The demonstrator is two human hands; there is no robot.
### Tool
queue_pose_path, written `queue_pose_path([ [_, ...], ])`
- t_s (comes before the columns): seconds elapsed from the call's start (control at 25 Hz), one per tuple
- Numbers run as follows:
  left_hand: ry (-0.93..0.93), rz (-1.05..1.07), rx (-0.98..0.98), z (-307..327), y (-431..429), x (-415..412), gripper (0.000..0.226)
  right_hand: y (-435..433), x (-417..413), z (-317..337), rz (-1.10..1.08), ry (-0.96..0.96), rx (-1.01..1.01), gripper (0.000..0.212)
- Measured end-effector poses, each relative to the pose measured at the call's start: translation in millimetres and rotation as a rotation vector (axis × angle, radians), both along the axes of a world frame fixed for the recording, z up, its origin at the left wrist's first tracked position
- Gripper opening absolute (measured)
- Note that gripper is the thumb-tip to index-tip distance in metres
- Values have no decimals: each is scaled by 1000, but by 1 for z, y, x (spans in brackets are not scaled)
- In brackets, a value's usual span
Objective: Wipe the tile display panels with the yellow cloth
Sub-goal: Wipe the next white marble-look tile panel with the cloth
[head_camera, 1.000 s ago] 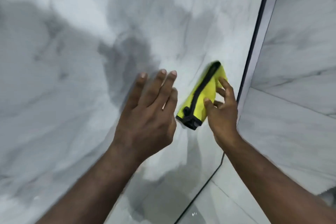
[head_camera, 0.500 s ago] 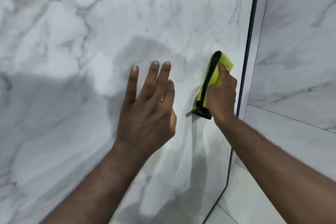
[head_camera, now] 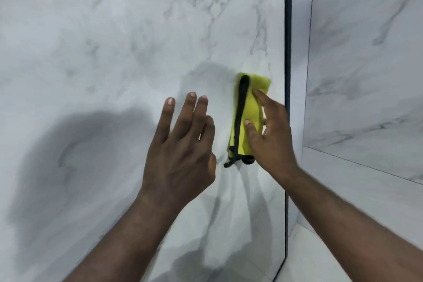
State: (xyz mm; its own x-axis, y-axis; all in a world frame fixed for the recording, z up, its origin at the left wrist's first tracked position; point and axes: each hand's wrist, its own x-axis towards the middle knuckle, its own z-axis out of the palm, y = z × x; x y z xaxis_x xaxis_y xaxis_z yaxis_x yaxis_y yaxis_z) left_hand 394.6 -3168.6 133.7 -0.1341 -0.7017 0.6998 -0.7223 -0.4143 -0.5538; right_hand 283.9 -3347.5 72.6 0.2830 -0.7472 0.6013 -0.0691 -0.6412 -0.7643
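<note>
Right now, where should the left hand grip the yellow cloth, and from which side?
Probably its black-trimmed left edge, coming from the left: the yellow cloth lies folded tall and flat on the panel, and the right hand covers its right half.

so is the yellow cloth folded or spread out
Folded: the yellow cloth is a narrow pad, black edging running up its face, under the right hand.

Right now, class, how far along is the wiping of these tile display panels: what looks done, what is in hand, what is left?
Done: no wiped patch can be told apart on the marble panel. In hand: the right hand presses the yellow cloth against it near its dark edge; the left hand is open. Left: the side panels, which the cloth is not touching.
</note>
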Motion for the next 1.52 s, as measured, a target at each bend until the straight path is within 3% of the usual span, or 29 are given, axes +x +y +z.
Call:
queue_pose_path([
  [0.08, 2, 10, 8, -7, -19, -3, 43, -17, -4, -14, -36, -35, 275, 66],
  [0.24, -16, 18, 61, -25, -41, -3, 48, -7, -4, -71, 20, 6, 97, 62],
  [0.36, -117, 41, 122, -37, -39, 2, 49, 0, -5, -127, -6, 12, 457, 65],
  [0.52, -242, -27, 392, -47, -39, 9, 51, 23, -8, -204, 105, 144, 522, 71],
  [0.64, -192, -25, 424, -49, -37, 9, 44, 16, -3, -252, 60, 312, 916, 72],
  [0.8, -199, -18, 429, -51, -37, 11, 40, 31, 4, -279, 21, 336, 951, 71],
  [0.92, -221, -32, 426, -49, -37, 10, 38, 21, 2, -283, 39, 386, 1106, 68],
  [1.08, -219, -30, 431, -49, -38, 13, 36, 15, 6, -280, 1, 319, 1024, 67],
  [1.28, -216, -36, 423, -49, -40, 12, 36, -4, 1, -262, 63, 245, 1209, 76],
  [1.44, -178, -40, 441, -46, -39, 9, 37, -7, -5, -211, 41, 105, 1095, 74],
  [1.52, -126, -36, 461, -41, -38, 7, 40, -10, -2, -177, 8, 40, 923, 77],
])
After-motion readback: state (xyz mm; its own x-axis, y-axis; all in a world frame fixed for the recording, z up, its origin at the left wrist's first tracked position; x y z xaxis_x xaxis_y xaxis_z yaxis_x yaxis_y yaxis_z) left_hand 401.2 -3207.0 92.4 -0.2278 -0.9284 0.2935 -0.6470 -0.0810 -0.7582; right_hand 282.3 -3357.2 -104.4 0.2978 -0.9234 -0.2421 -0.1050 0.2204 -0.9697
